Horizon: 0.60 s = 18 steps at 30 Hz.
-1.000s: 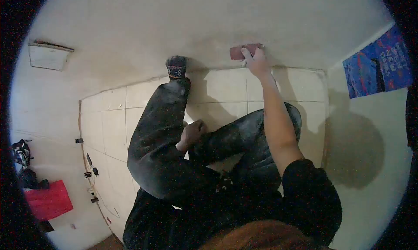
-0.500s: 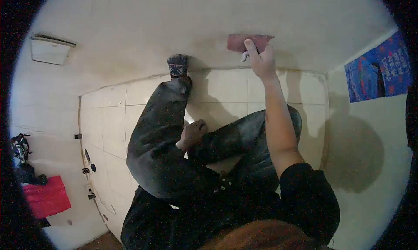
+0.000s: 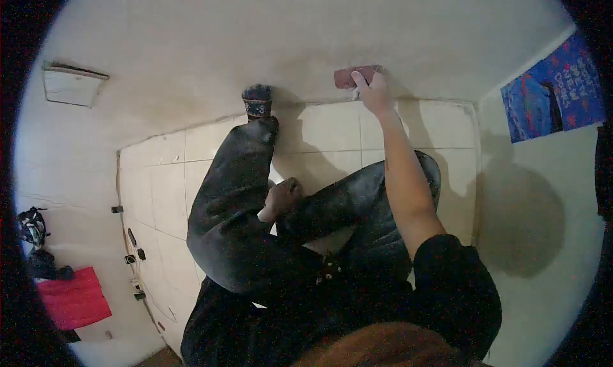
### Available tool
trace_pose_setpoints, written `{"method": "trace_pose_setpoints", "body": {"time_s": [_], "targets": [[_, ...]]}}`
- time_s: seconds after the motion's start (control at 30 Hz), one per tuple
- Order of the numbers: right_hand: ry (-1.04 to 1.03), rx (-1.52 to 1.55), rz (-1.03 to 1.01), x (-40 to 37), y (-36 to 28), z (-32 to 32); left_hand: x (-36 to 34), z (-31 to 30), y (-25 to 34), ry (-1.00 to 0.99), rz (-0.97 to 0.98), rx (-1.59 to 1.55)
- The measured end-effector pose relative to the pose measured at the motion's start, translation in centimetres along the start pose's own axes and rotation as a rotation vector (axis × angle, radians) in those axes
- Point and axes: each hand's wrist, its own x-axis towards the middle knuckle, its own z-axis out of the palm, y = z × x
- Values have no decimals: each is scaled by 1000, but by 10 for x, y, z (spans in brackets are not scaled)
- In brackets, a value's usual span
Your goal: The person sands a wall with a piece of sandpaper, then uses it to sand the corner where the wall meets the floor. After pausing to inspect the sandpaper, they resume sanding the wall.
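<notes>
My right hand [image 3: 375, 93] is closed on a reddish-brown piece that looks like sandpaper [image 3: 348, 77], the thumb lying over its face. The piece is against the pale wall [image 3: 319, 41], just above the floor edge. Between my legs, beside the bent shin, my left hand [image 3: 281, 198] looks curled in a loose fist. Dim light and my leg hide its fingers in part, and I cannot make out what it holds.
My socked foot [image 3: 258, 102] is by the wall. A white panel [image 3: 73, 86] is at upper left, a blue poster [image 3: 552, 89] at right. Small dark items and a cable lie along the left edge of the tiled floor [image 3: 153, 194]. Pink cloth [image 3: 75, 298] hangs at lower left.
My right hand and the reddish-brown piece have moved down and slightly left along the wall. The view has shifted a little. My left hand has stayed between my legs.
</notes>
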Motion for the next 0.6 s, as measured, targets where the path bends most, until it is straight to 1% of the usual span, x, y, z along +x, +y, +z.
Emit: {"method": "trace_pose_setpoints", "body": {"time_s": [0.03,0.07,0.1,0.13,0.2,0.23,0.3,0.33,0.37,0.43,0.47,0.53,0.6], "targets": [[83,-145,-152,-2,4,5,-5,-4,7,21,-18,-22],[-42,61,15,7,-21,-7,-2,3,-3,20,42,20],[-171,267,181,22,-70,-32,0,10,-13,21,102,61],[-306,473,353,29,-97,-44,0,11,-14,31,120,66],[-316,415,484,35,-81,-39,-5,17,-14,36,81,36],[-315,379,556,32,-69,-37,-4,17,-14,32,31,3],[-210,-15,381,5,-26,-21,3,12,-7,5,-26,-16],[-159,-204,290,-1,-15,-12,1,6,0,-23,-50,-7],[-154,16,275,7,-34,-17,0,2,2,-43,-77,4],[-166,450,242,21,-68,-27,3,15,-10,-8,2,14],[-194,473,308,27,-71,-28,2,20,-14,8,39,18],[-247,510,458,31,-66,-30,2,24,-23,-11,32,14],[-205,177,385,11,-48,-28,0,26,-20,-62,-13,5]]}}
